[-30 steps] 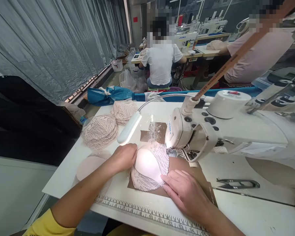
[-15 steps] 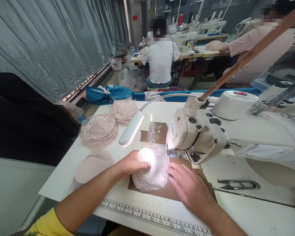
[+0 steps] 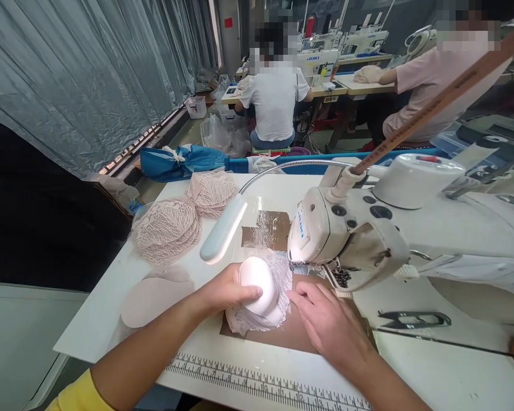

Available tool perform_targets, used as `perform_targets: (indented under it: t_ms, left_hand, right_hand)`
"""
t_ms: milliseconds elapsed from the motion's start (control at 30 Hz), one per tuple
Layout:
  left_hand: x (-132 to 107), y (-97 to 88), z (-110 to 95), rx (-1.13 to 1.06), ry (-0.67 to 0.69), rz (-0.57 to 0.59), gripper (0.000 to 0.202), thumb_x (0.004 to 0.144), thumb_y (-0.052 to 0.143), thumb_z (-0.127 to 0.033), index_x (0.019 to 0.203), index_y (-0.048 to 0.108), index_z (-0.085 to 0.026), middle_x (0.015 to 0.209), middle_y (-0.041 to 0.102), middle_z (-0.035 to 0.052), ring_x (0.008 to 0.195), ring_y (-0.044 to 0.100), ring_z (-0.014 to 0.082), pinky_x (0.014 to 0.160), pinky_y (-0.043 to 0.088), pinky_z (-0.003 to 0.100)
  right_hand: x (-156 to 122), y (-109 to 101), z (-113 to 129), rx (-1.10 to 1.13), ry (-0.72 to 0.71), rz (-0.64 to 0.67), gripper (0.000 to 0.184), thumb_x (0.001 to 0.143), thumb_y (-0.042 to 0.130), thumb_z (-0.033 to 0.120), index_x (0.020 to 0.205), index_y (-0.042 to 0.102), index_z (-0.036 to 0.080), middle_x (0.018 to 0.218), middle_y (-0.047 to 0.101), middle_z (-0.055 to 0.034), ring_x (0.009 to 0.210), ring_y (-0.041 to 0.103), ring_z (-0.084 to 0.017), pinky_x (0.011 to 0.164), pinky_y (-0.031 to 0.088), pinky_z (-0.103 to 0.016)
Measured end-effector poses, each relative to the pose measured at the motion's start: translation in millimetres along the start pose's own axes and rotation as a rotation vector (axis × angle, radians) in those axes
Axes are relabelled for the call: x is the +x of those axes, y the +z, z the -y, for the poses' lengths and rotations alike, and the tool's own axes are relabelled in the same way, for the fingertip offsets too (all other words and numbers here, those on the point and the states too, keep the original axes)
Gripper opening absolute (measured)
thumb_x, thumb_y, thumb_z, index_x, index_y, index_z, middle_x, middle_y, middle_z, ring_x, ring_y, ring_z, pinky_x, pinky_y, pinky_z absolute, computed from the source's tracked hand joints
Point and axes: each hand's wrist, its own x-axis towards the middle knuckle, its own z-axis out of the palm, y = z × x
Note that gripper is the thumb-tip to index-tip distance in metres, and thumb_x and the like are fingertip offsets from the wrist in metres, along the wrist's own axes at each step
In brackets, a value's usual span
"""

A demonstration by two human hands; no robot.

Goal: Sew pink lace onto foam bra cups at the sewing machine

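A white foam cup [image 3: 259, 288] wrapped in pale lace [image 3: 278, 271] lies on a brown sheet [image 3: 295, 331] under the head of a white sewing machine [image 3: 368, 234]. My left hand [image 3: 225, 290] grips the cup from the left, fingers curled over its top. My right hand [image 3: 329, 325] rests on the brown sheet just right of the cup, fingers together and touching the lace edge near the needle.
Two stacks of pink lace cups [image 3: 169, 228] and plain foam cups [image 3: 154, 291] lie at the table's left. A lamp [image 3: 223, 228] on a flexible neck hangs over the work. Thread snips [image 3: 413, 318] lie at the right. A printed ruler [image 3: 257, 377] runs along the front edge. Two people sit at machines behind.
My left hand has moved from the cup's side onto its top and turned the cup up on edge. My right hand has slid up from the cup's lower edge toward the needle.
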Motion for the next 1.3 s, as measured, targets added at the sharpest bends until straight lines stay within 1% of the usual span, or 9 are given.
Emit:
perform_targets:
  t_ms: [67,167,367,567,833,967,1100,1200,1300]
  left_hand:
    - [0.8,1.2,0.8,0.000,-0.012,0.007,0.038,0.065,0.079,-0.036,0.091,0.066,-0.010,0.081,0.064,0.0043,0.080,0.059,0.0189,0.076,0.045,0.028]
    - [1.9,2.1,2.3,0.002,-0.010,0.021,0.037,0.067,0.078,-0.035,0.091,0.065,-0.010,0.081,0.063,0.0043,0.079,0.058,0.0180,0.075,0.045,0.027]
    - [3.0,0.0,7.5,-0.008,0.013,0.043,0.034,0.070,0.076,-0.034,0.092,0.065,-0.010,0.084,0.063,0.0049,0.081,0.058,0.0172,0.075,0.045,0.026]
    - [2.2,-1.6,9.4,0.051,0.020,-0.008,0.041,0.070,0.076,-0.037,0.097,0.065,-0.009,0.088,0.065,0.0069,0.084,0.059,0.0201,0.076,0.047,0.028]
    - [7.3,-5.5,10.8,0.100,0.056,-0.080,0.049,0.070,0.075,-0.042,0.103,0.063,-0.008,0.094,0.066,0.0106,0.090,0.060,0.0249,0.080,0.048,0.033]
    - [10.8,-7.3,14.6,0.112,0.066,-0.096,0.046,0.073,0.073,-0.039,0.107,0.061,-0.009,0.097,0.066,0.0104,0.091,0.061,0.0250,0.079,0.049,0.033]
    - [11.9,-8.2,18.2,0.147,0.083,-0.136,0.043,0.076,0.071,-0.036,0.110,0.059,-0.011,0.103,0.066,0.0103,0.096,0.061,0.0255,0.081,0.048,0.033]
    - [11.7,-8.3,19.6,0.157,0.104,-0.142,0.040,0.078,0.069,-0.034,0.111,0.059,-0.012,0.104,0.066,0.0095,0.097,0.061,0.0248,0.082,0.048,0.032]
    - [12.2,-7.6,18.9,0.157,0.116,-0.138,0.040,0.078,0.069,-0.033,0.110,0.059,-0.012,0.103,0.066,0.0087,0.096,0.061,0.0241,0.082,0.047,0.032]
  right_hand:
    - [0.9,-0.3,0.1,0.000,0.012,-0.037,0.032,0.084,0.037,0.003,0.088,0.063,0.021,0.081,0.062,-0.0029,0.069,0.055,-0.016,0.058,0.036,-0.028]
    - [1.7,0.5,0.0,-0.006,0.013,-0.111,0.032,0.087,0.038,0.006,0.101,0.063,0.019,0.091,0.065,-0.0055,0.076,0.057,-0.017,0.061,0.039,-0.027]
    - [0.0,0.3,1.6,-0.005,0.039,-0.049,0.036,0.082,0.039,0.001,0.097,0.065,0.020,0.081,0.061,-0.0026,0.068,0.053,-0.016,0.055,0.034,-0.027]
    - [-2.9,2.5,0.6,0.005,0.037,-0.048,0.040,0.083,0.038,0.002,0.107,0.065,0.018,0.086,0.062,-0.0043,0.071,0.053,-0.016,0.057,0.036,-0.027]
    - [8.1,3.1,1.3,-0.023,0.123,-0.104,0.040,0.083,0.038,0.002,0.103,0.069,0.019,0.082,0.062,-0.0034,0.067,0.050,-0.015,0.057,0.034,-0.027]
    - [9.0,7.1,0.0,-0.089,0.163,-0.080,0.045,0.083,0.039,0.001,0.112,0.068,0.019,0.089,0.067,-0.0046,0.065,0.053,-0.014,0.056,0.035,-0.027]
    - [3.0,15.8,-5.0,-0.179,0.225,-0.026,0.047,0.084,0.042,0.004,0.118,0.067,0.024,0.095,0.069,-0.0055,0.065,0.055,-0.016,0.057,0.037,-0.029]
    - [0.2,18.7,-8.4,-0.222,0.246,-0.084,0.046,0.084,0.043,0.005,0.116,0.068,0.026,0.097,0.070,-0.0060,0.069,0.058,-0.018,0.059,0.040,-0.030]
    - [3.1,13.9,-8.7,-0.218,0.200,-0.135,0.043,0.083,0.043,0.004,0.111,0.068,0.024,0.100,0.069,-0.0066,0.074,0.059,-0.019,0.064,0.042,-0.030]
